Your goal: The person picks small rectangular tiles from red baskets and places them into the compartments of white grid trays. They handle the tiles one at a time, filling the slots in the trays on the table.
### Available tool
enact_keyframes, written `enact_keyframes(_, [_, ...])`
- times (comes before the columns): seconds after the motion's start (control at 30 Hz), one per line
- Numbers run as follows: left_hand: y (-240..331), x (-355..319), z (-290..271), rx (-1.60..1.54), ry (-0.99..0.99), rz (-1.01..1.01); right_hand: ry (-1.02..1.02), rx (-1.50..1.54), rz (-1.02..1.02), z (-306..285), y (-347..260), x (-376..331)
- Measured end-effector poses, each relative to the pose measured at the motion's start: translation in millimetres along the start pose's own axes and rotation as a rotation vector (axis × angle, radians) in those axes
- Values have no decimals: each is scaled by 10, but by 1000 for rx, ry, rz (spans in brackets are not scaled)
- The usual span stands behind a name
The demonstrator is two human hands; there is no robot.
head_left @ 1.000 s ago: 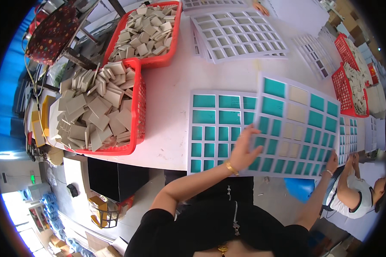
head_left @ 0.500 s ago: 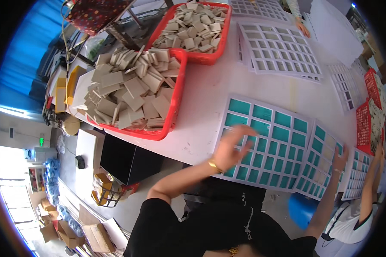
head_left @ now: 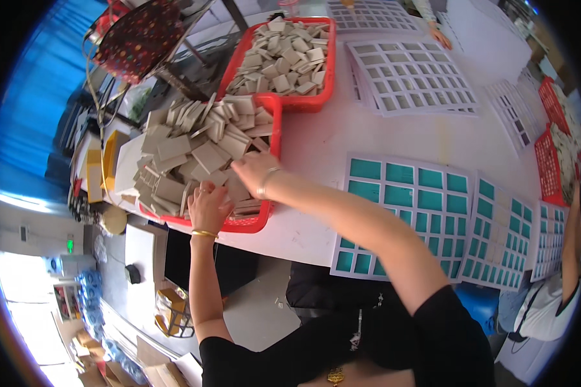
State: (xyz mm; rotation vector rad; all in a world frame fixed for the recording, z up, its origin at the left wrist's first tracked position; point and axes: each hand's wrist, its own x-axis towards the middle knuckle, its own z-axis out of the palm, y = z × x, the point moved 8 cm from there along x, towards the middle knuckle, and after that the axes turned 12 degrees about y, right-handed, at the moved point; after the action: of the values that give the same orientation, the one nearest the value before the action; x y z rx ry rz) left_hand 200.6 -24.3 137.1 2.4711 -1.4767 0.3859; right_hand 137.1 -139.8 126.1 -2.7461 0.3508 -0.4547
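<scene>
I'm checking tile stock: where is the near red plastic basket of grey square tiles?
In the head view, the red plastic basket sits left of centre at the white table's near edge, under both hands, left of the teal grid sheet.

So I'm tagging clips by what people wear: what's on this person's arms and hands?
Both forearms are bare. The left hand has a thin gold bangle at the wrist; the right hand has a thin pale, silvery bangle. No gloves. A black short-sleeved top covers the upper arms.

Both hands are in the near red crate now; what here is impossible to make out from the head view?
- Left hand: whether its fingers hold a tile; they curl into the grey tiles.
- Right hand: the grip; its fingertips are buried in the pile.
- Near red crate: its floor, covered by tiles.
- Teal grid sheets: near edge, hidden by the right forearm.
</scene>
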Motion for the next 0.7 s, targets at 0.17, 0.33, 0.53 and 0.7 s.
enact_keyframes(0.17, [8, -15, -101, -41, 115, 105, -273, -202, 65, 588, -58, 160])
enact_keyframes(0.33, [-41, -99, -555, 145, 560, 140, 82, -94, -109, 239, -174, 108])
enact_keyframes(0.53, [90, -269, -1083, -50, 983, -26, 670, 489, -12, -815, 347, -489])
enact_keyframes(0.7, [690, -255, -465, -785, 839, -254, 1028, 817, 397, -1543, 1763, -1706])
